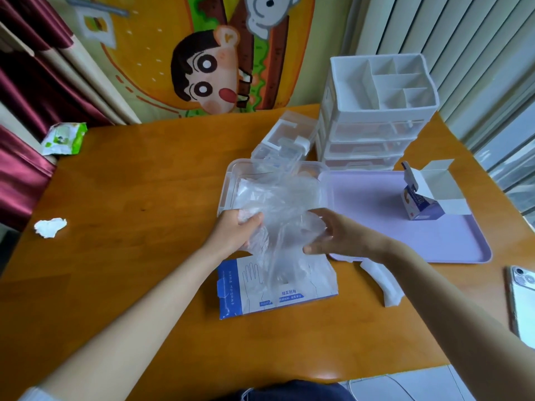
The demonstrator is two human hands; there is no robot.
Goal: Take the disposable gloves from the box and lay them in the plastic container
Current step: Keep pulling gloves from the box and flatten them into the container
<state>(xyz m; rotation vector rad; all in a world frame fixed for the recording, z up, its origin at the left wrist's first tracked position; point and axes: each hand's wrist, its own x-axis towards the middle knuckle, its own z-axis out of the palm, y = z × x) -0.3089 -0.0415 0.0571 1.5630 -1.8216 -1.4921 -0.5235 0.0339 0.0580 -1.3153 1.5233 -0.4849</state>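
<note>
Two hands meet on one bundle. The left hand (233, 231) has its fingers (251, 222) curled over the near-left edge of the gloves (280, 204), and the right hand (346, 237) pinches the right side between thumb and bent fingers. The gloves are thin, clear, crinkled film, bunched so that single ones cannot be counted. Their upper part hangs over the plastic container (228, 180) and their lower part trails down to the box (231, 290). Glare makes it hard to tell whether the film touches the container's floor.

The container is a shallow, clear rectangle with rounded corners, and the hands hide its near wall. The box is flat blue-and-white card printed with a glove outline. It lies on the orange-brown wooden tabletop (130, 192) just in front of the container, its middle covered by film.

Just right of the container sits a matt lilac tray (451, 241) carrying a small opened carton (425, 204). Behind stand a white plastic drawer unit (376, 111) with a divided top and a second clear case (286, 134). A curved white strip (382, 285) lies near the right forearm, and a phone (522, 302) is cut off at the right edge. Far left lie a crumpled tissue (49, 227) and a green wipes pack (64, 138).
</note>
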